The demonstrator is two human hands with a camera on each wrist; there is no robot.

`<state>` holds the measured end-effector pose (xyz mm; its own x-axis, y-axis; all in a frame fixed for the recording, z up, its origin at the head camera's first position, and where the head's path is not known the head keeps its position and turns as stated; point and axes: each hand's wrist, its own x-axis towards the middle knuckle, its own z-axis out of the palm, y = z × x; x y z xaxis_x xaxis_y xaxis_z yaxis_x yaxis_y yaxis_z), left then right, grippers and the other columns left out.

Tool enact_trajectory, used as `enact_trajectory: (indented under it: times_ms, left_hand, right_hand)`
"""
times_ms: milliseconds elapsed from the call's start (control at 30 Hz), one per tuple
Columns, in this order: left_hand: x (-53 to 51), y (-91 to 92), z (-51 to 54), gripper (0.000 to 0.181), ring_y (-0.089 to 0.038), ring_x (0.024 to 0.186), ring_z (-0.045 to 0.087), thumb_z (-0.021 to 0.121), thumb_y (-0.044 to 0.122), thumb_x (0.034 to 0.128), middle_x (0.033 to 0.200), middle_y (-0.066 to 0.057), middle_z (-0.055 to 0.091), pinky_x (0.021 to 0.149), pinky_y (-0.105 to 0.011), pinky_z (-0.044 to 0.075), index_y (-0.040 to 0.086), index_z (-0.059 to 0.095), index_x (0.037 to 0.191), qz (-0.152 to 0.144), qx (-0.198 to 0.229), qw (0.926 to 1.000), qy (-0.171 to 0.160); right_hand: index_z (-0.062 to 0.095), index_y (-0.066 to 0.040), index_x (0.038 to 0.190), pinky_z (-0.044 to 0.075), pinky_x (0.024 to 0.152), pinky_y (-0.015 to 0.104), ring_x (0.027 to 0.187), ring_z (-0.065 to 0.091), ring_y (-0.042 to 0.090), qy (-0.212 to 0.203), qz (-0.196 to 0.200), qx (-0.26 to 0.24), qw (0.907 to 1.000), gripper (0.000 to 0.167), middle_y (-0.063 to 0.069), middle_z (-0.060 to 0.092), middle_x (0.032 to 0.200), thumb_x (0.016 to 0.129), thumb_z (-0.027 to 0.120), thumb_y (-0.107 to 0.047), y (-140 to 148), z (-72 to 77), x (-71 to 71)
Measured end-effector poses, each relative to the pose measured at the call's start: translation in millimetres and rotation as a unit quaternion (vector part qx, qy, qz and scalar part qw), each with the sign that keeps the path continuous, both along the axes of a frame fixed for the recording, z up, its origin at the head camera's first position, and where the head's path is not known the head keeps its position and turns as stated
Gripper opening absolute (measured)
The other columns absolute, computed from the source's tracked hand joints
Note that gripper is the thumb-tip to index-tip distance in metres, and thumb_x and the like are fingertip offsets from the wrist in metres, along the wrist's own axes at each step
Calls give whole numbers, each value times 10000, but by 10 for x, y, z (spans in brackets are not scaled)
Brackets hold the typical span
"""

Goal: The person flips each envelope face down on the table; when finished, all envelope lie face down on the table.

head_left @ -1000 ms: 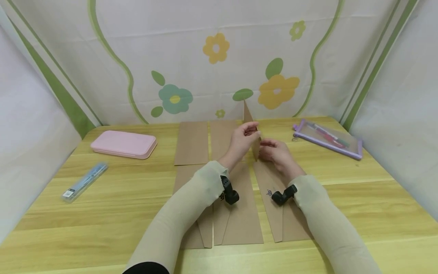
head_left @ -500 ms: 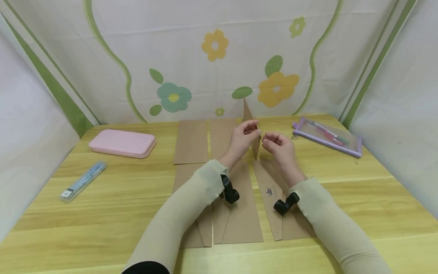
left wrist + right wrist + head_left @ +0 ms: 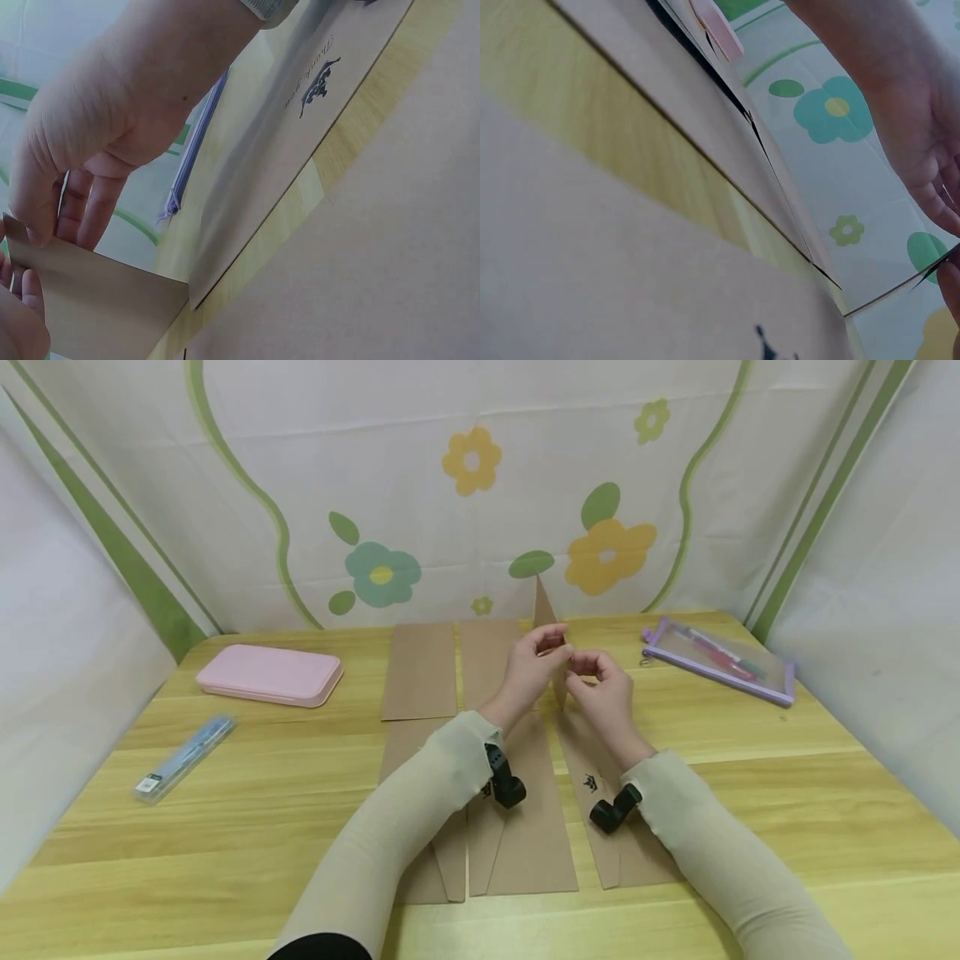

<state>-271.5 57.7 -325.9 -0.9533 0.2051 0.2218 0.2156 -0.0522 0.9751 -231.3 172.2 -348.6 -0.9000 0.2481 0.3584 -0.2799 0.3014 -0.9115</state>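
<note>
Left hand (image 3: 528, 667) and right hand (image 3: 606, 700) both pinched the upright envelope (image 3: 543, 610), fingertips nearly together; uneven pulling probably risked tearing its edge, too hard a squeeze creasing it

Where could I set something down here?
Bare tabletop lies left, between the clear plastic case and brown envelopes, and right, in front of the purple-edged pouch. The middle is crowded with envelopes, the left hand, right hand and upright brown paper.
</note>
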Motion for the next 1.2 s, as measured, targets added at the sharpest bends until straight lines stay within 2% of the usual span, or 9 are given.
enact_trajectory:
  times_ms: [133, 367, 500, 700, 833, 933, 1000, 1100, 1200]
  left_hand:
    - [0, 10, -13, 318, -161, 998, 579, 635, 52, 851, 1076, -127, 632, 850, -228, 488, 45, 619, 1169, 23, 67, 10000, 39]
    - [-16, 25, -50, 305, -159, 993, 587, 635, 45, 851, 1063, -124, 637, 836, -234, 498, 49, 630, 1157, 87, 109, 9999, 76]
    - [-17, 13, -78, 308, -166, 1019, 576, 607, 35, 872, 1098, -140, 625, 878, -230, 483, 33, 610, 1181, -119, 135, 9997, 168]
    - [-36, -6, -108, 381, -204, 1175, 530, 568, 31, 900, 1297, -138, 546, 951, -239, 444, 16, 535, 1279, -650, 146, 9969, 418]
    - [-37, -9, -129, 412, -233, 1233, 485, 547, 21, 910, 1349, -139, 500, 982, -259, 425, 7, 491, 1318, -818, 318, 9957, 313]
    - [-33, -17, -151, 410, -224, 1236, 482, 540, 16, 913, 1345, -132, 506, 984, -260, 423, 21, 492, 1320, -713, 472, 9963, 69]
    - [-34, -28, -180, 402, -217, 1229, 489, 541, 7, 908, 1339, -125, 512, 977, -257, 429, 23, 505, 1309, -538, 556, 9969, -126]
    - [-49, -51, -250, 377, -206, 1191, 522, 542, -2, 900, 1303, -112, 546, 943, -264, 458, 34, 541, 1276, -192, 670, 9966, -448]
    - [-75, -81, -320, 333, -194, 1120, 568, 544, 2, 893, 1237, -103, 594, 892, -273, 490, 36, 586, 1221, 239, 858, 9931, -764]
  right_hand:
    - [625, 10, 939, 493, 634, 114, 766, 570, 30, 175, -292, 468, 9983, 166, 136, 659, 887, 774, 621, -11, -17, -4, 16]
    - [634, -13, 901, 465, 547, 100, 643, 554, 3, 266, -609, 766, 9948, 147, 130, 669, 777, 754, 631, -17, -47, 19, 43]
    - [626, -11, 880, 449, 512, 99, 583, 536, -14, 299, -769, 948, 9921, 125, 141, 666, 744, 754, 628, -16, -47, 32, 67]
    - [614, -2, 860, 408, 465, 97, 530, 498, -56, 470, -1076, 940, 9886, 111, 147, 657, 729, 751, 597, 0, -28, 38, 62]
    - [609, 11, 838, 389, 462, 90, 525, 479, -72, 698, -1288, 861, 9855, 106, 144, 645, 705, 733, 598, 12, 2, 44, 52]
    - [607, 16, 827, 393, 472, 81, 534, 482, -76, 801, -1397, 732, 9842, 105, 129, 637, 692, 722, 601, 14, 18, 52, 53]
    - [607, 21, 829, 397, 472, 82, 536, 488, -66, 838, -1428, 594, 9844, 109, 102, 627, 679, 721, 595, 20, 29, 56, 55]
    - [611, 20, 830, 386, 461, 88, 525, 486, -46, 823, -1485, 332, 9849, 109, -2, 594, 653, 724, 587, 23, 47, 62, 59]
    - [602, 29, 838, 366, 460, 94, 532, 480, -30, 865, -1487, -11, 9851, 106, -106, 553, 636, 735, 578, 38, 65, 78, 60]
